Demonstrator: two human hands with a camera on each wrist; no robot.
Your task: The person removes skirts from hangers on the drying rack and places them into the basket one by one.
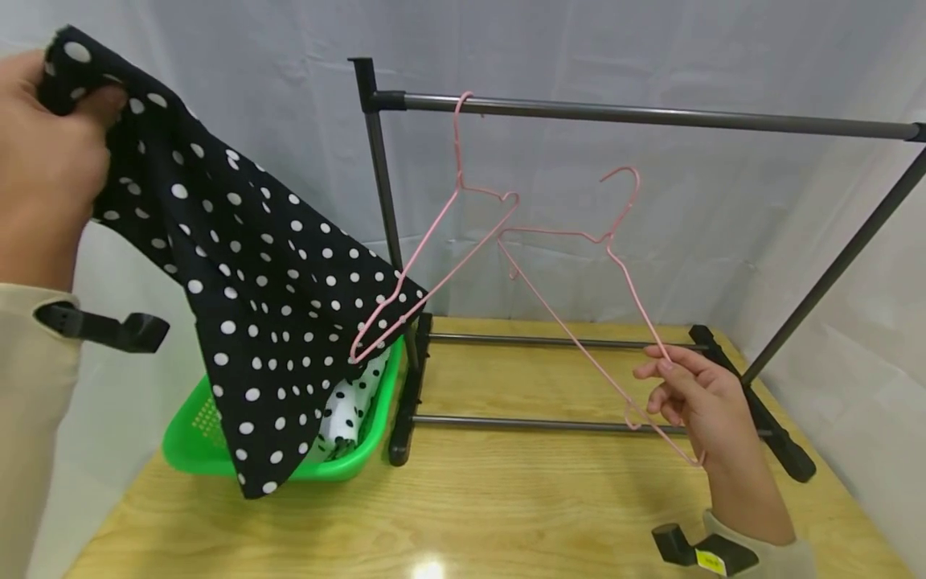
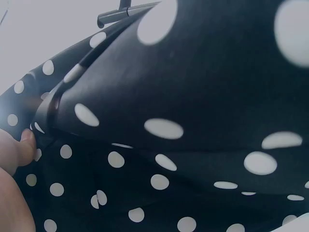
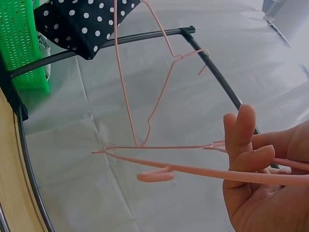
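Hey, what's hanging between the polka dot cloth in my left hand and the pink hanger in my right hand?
In the head view, a second pink hanger hangs from the rack's top rail, between the black polka-dot cloth and the held hanger.

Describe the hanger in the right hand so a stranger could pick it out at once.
Start at the dark clothes rack on the wooden table. In front of its rail, the right hand pinches a thin pink wire hanger. Unlike the other pink hanger, it hooks over nothing.

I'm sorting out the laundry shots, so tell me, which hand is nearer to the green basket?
Left, narrowly, by the head view. The left hand is raised above the green basket, gripping the spotted cloth draped over it. The right hand holds a pink hanger across the table.
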